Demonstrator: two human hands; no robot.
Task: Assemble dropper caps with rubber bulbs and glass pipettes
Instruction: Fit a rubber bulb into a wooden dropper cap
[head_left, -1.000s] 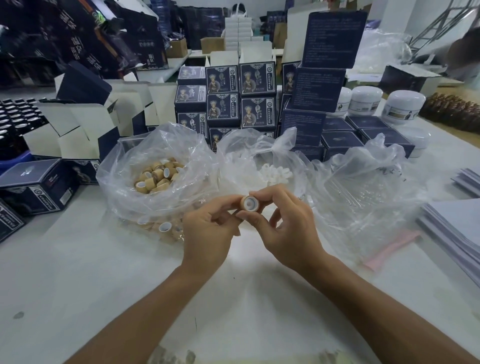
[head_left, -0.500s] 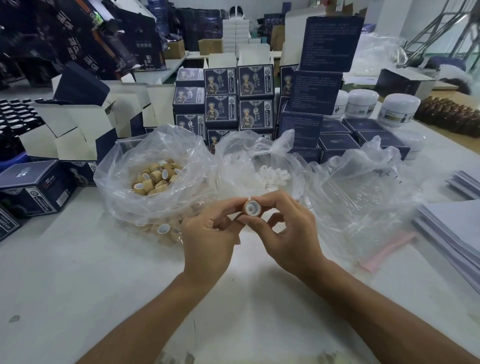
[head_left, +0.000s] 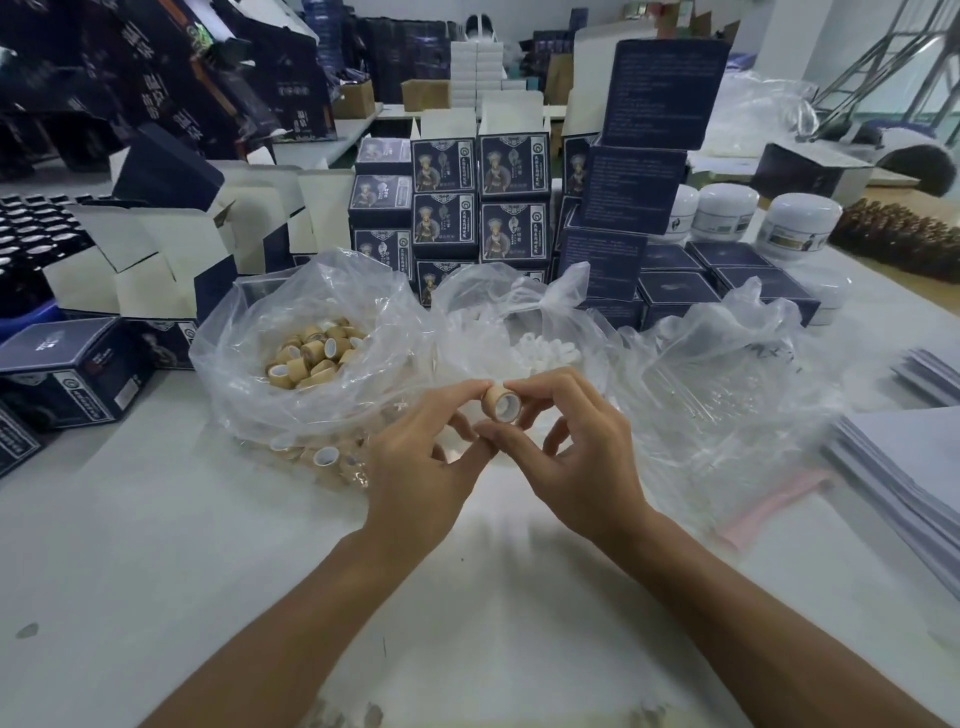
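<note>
Both hands pinch one small tan cap (head_left: 497, 401) above the tabletop's (head_left: 156, 519) middle: left hand (head_left: 415, 467) & right hand (head_left: 576, 462), fingertips only. Looks light, hard, maybe slippy; best held by its round sides.

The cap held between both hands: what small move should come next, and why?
Probably seat the bulb fully: both the left hand and the right hand pinch one tan cap, its white-lined opening faces the camera, and no glass pipette shows in it yet.

head cam | looks forward-down | close over white table (head_left: 130, 545)
</note>
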